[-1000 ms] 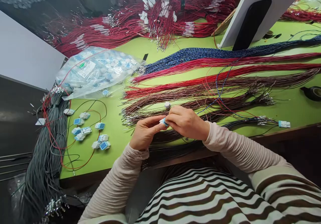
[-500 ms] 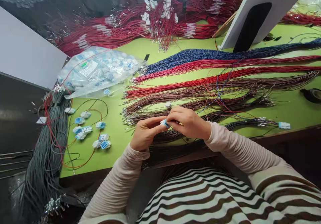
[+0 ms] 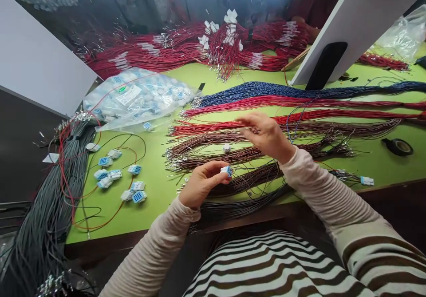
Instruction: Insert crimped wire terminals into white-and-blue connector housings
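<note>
The left hand (image 3: 201,184) holds a white-and-blue connector housing (image 3: 226,171) steady in closed fingers, its face clear, while the right hand (image 3: 266,132) hangs open, fingers apart, over the wire bundles (image 3: 216,155).

A lime-green desk (image 3: 372,161) with a dark wooden front edge (image 3: 392,189) fills the middle of the view. Beyond it lies a dark, glossy surface (image 3: 133,4) with pale reflections. A white panel (image 3: 40,53) slants in at the left above a dark area (image 3: 16,164), and a white upright board (image 3: 356,30) with a black slot (image 3: 326,66) stands toward the desk's far right. The light is bright and even.
</note>
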The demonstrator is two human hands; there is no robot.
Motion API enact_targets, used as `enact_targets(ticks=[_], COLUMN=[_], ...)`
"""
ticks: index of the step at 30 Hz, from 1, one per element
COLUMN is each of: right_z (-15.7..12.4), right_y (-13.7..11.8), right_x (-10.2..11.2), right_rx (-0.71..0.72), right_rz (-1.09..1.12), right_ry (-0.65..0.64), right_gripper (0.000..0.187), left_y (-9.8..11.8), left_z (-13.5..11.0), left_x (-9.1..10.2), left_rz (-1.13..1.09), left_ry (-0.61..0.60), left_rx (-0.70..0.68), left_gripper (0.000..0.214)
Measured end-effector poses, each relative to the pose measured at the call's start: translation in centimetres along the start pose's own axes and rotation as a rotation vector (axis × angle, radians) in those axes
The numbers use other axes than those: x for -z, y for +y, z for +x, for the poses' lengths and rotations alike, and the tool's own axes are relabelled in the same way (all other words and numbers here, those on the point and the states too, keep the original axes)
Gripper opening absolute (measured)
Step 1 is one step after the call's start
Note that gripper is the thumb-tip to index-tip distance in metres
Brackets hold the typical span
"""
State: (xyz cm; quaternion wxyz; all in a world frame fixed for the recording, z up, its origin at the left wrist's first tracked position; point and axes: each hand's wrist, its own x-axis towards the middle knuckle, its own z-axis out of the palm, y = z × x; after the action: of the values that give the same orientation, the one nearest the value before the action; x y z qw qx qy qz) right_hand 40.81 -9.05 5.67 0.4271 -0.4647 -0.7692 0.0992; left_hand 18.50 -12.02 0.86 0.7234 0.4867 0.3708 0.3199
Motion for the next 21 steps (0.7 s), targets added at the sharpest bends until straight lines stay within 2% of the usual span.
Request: enact_targets(ticks=[3,7,10,11,13,16,18,19,21], right_z=[3.2,6.3,7.0,7.1,7.2,7.3,7.1,7.0,6.8], right_y=[-1.0,-3.3,-3.3,-2.9,-2.0,-1.2,-1.4,-1.7,-2.7], right_x=[-2.0,-6.8,-8.9,-9.2,-9.3,-9.7,-10.9,-11.7,-13.5], right_rx=[0.111,0.268,0.301,0.283,0.217,0.132,0.128,0.136,0.156], right_rz=[-0.228,-0.51,-0.575,-0.561,-0.459,-0.182,-0.117,-0.151,-0.281], right_ry=[-0.241,-0.595,-0.765,-0.781,-0.732,-0.479,-0.366,-0.36,-0.432], right_gripper=[0.046,0.022,0.024,0.023,0.021,0.025,0.025,0.024,0.023], left_y=[0.1,0.3,0.4,0.4,0.4,0.4,0.4,0.4,0.3], left_z=[0.0,0.0,0.0,0.0,0.0,0.0,0.0,0.0,0.1], left_x=[-0.3,-0.4,-0.3,-0.3,-0.3,-0.5,-0.5,-0.5,-0.5], left_rz=[0.032,0.053,0.027,0.02,0.014,0.007,0.005,0.011,0.031], left_ry=[-0.034,-0.052,-0.049,-0.046,-0.044,-0.05,-0.061,-0.069,-0.079], left_rx=[0.06,0.095,0.085,0.084,0.091,0.1,0.099,0.098,0.099], left_gripper=[0.033,0.037,0.036,0.036,0.035,0.036,0.036,0.036,0.032])
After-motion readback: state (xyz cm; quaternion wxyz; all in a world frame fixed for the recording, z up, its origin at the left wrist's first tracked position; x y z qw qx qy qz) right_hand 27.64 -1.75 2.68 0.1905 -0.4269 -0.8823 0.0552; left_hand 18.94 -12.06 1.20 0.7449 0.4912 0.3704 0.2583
